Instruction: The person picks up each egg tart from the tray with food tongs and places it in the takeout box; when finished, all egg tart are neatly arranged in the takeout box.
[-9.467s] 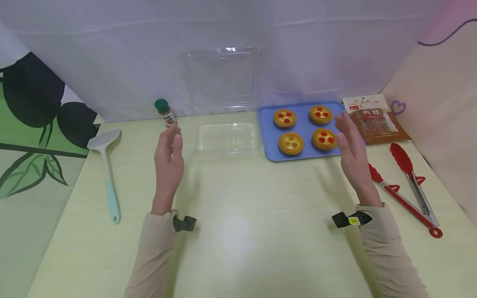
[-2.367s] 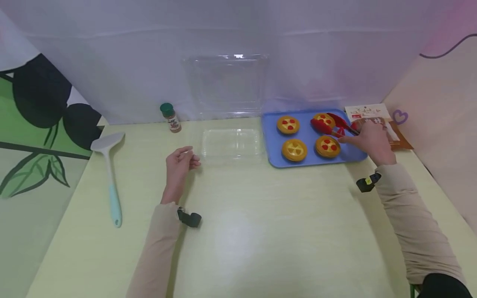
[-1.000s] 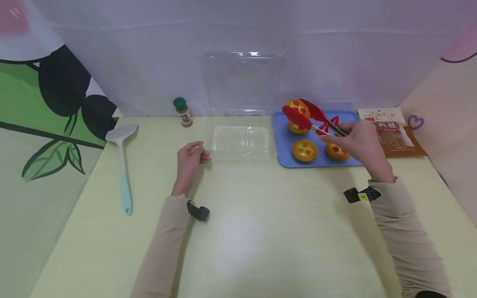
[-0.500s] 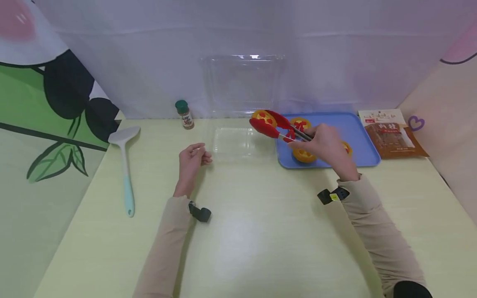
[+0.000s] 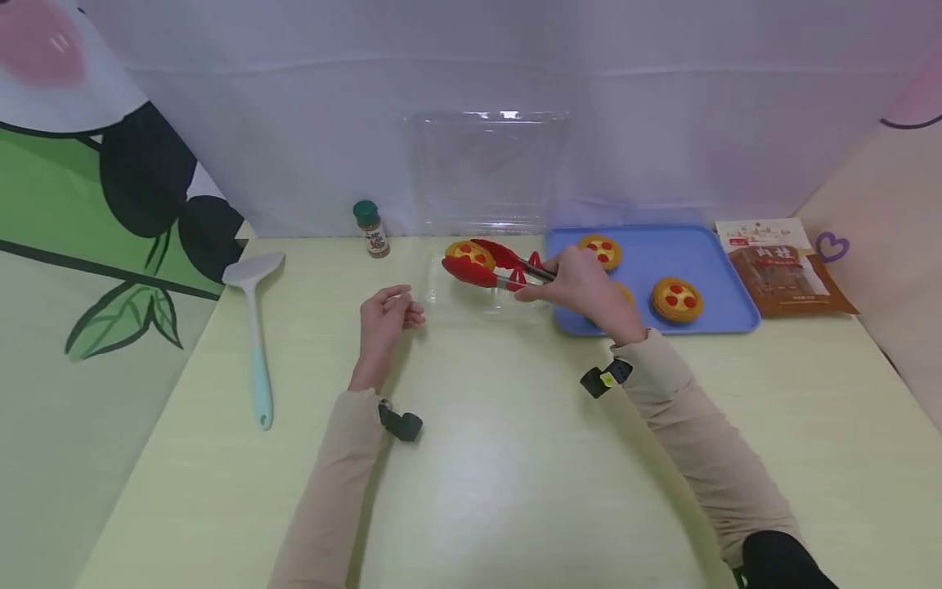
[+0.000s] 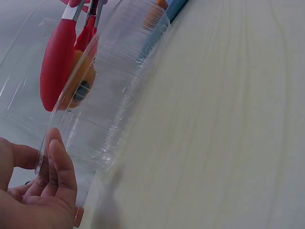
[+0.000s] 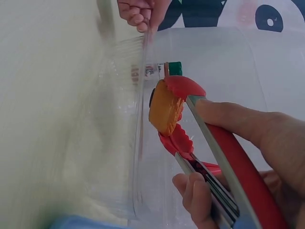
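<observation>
- Tongs (image 5: 471, 272): lifted from table's right (image 5: 846, 458); now gripped by right hand (image 5: 585, 290).
- Tart (image 5: 471, 252): moved left off tray (image 5: 714, 270); now held in tongs over box (image 5: 459, 307).
- Left hand (image 5: 384, 324): free earlier; now pinches box rim.

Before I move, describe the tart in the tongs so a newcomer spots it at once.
On the pale table, left of the blue tray, lies a clear container with its lid raised. The right hand holds red tongs over its base, and between their tips is a round yellow tart with red spots. It alone is off the tray; the other three tarts lie on it.
</observation>
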A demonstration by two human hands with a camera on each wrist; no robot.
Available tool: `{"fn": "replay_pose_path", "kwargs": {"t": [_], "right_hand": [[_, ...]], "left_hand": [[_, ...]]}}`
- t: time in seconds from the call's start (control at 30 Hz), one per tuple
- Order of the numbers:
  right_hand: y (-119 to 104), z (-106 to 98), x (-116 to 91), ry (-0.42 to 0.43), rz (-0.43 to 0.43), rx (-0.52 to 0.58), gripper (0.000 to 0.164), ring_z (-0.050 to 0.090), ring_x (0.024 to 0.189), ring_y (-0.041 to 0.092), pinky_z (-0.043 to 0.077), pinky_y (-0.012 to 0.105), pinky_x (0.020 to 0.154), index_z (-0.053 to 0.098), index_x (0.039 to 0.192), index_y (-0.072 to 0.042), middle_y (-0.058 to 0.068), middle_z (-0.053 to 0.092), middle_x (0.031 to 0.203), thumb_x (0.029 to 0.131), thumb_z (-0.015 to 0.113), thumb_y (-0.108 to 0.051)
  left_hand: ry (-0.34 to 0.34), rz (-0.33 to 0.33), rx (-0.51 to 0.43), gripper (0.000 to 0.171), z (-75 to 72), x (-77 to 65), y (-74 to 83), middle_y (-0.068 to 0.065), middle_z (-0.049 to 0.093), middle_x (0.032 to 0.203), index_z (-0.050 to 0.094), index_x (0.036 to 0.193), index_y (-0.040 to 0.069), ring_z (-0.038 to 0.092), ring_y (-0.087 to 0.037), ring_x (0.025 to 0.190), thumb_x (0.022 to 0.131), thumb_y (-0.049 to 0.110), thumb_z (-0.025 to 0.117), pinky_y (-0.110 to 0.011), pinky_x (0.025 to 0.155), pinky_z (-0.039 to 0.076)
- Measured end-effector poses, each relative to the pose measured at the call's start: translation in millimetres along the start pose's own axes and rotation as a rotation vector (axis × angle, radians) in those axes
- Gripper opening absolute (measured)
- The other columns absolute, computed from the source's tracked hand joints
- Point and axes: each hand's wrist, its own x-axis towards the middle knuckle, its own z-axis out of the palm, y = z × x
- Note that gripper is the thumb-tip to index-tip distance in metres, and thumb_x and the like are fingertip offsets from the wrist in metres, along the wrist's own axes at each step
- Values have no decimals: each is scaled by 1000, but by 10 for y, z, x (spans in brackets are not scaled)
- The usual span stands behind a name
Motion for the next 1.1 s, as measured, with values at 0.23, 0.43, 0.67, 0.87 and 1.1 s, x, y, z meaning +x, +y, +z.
{"fn": "replay_pose_path", "kwargs": {"t": [0.23, 0.43, 0.67, 0.87, 1.1], "right_hand": [[-59, 127, 143, -61, 14, -18, 54, 23, 48, 11, 20, 25, 45, 43, 56, -12, -3, 25, 53, 75, 83, -43], [-48, 205, 221, -112, 26, -25, 60, 19, 48, 10, 17, 24, 44, 35, 53, -15, -4, 20, 54, 74, 84, -43], [-109, 210, 234, -139, 6, -40, 62, 15, 48, 10, 14, 25, 45, 33, 51, -16, -4, 19, 55, 74, 83, -43], [-169, 186, 252, -175, 5, -54, 64, 14, 46, 10, 15, 24, 45, 31, 50, -15, -4, 17, 54, 75, 83, -43], [-133, 188, 288, -200, 31, -50, 67, 15, 45, 10, 17, 25, 44, 29, 51, -15, -4, 16, 54, 73, 83, -47]], "left_hand": [[3, -13, -5, 33, 39, -13, 14, 6, 64, 69, 51, 131, -8, 62, -5, 58, 102, 9, 49, -15, 63, 56], [-4, -4, -38, 33, 70, -16, 13, 5, 64, 67, 51, 130, -10, 61, -5, 56, 102, 7, 48, -16, 60, 56], [-2, 14, -40, 32, 83, -17, 22, 5, 64, 67, 51, 129, -10, 61, -6, 56, 102, 8, 49, -16, 60, 56], [6, 15, -22, 32, 68, -25, 25, 6, 64, 68, 52, 128, -9, 61, -5, 57, 102, 9, 50, -15, 61, 56], [15, 22, -3, 32, 52, -7, 3, 6, 64, 67, 52, 128, -9, 61, -4, 56, 102, 9, 50, -15, 62, 56]]}}
